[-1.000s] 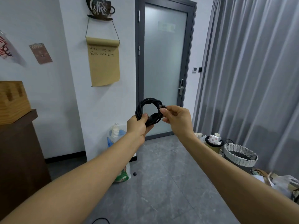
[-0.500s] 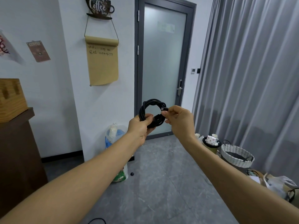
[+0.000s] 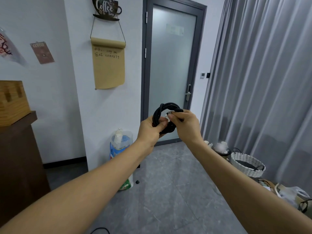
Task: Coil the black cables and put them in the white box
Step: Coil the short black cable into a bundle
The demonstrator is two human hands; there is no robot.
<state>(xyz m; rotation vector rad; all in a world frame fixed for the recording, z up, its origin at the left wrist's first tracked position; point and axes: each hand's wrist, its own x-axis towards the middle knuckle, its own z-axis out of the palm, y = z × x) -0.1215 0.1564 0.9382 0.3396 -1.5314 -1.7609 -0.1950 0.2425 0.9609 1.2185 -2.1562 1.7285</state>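
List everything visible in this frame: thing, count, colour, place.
black cable: 1, black, coiled, held up before the door
glass door: 1, frosted, grey frame, centre back
coffee sign: 1, dark, top of the wall
paper roll: 1, tan, hanging under the sign
curtain: 1, grey, right
woven basket: 1, white, floor at right
plastic bag: 1, clear and blue, floor by the wall
wooden box: 1, light wood, on the dark cabinet at left
left hand: grip on the coil's lower left
right hand: pinches the cable's end plug
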